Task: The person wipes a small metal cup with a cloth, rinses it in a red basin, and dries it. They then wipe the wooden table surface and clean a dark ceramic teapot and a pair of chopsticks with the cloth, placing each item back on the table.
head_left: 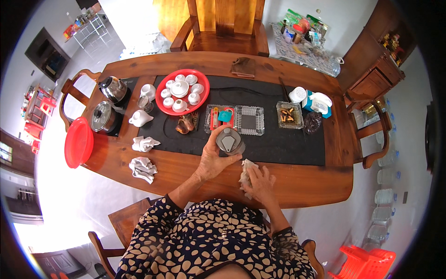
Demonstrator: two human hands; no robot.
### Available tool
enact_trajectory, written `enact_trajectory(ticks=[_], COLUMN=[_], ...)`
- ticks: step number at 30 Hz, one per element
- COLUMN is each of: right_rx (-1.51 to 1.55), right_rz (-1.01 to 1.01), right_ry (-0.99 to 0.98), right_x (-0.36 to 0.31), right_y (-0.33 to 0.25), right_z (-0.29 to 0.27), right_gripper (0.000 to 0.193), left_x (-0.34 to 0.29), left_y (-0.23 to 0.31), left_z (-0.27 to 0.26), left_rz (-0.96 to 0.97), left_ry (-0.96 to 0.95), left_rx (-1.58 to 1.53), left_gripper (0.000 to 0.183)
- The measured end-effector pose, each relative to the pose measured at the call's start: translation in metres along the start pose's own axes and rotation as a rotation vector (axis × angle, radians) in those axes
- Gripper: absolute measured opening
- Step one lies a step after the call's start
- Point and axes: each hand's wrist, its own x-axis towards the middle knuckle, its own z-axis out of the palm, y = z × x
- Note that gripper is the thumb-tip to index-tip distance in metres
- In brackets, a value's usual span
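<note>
My left hand (213, 162) is closed round a cylindrical container with a dark grey lid (230, 141), held above the near side of the table, lid facing up. At the table's near edge, to the right of it, my right hand (261, 185) has its fingers over a crumpled whitish cloth (246, 175). The cloth and the container look slightly apart. Just beyond the container lies a clear divided tray (251, 120) with a teal item (225, 116) and red items in its left part. Two more crumpled white cloths, one nearer (143, 169) and one farther (146, 144), lie to the left.
On the wooden table (306, 186), a red tray (160, 88) bears white teacups and a lidded bowl. A white pitcher (140, 118), brown figurine (185, 124), kettle (114, 89) and pot (103, 116) stand left. Rightward are an ashtray (289, 124) and tissue box (325, 111).
</note>
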Motion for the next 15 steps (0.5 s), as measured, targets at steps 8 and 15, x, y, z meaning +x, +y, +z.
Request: enact_trajectory(ticks=[8, 15], right_rx=[1.732, 1.884], right_rz=[0.507, 0.549], right_ry=[-0.070, -0.081], right_x=[0.036, 0.050], right_y=[-0.034, -0.040], right_z=[-0.046, -0.041], right_gripper=[0.058, 0.061], left_x=[-0.006, -0.014], left_y=[-0.004, -0.012], left_z=[-0.006, 0.006], left_rz=[0.047, 0.067], left_ry=[-0.088, -0.121], left_rx=[0.200, 0.623], left_gripper=[0.077, 0.075])
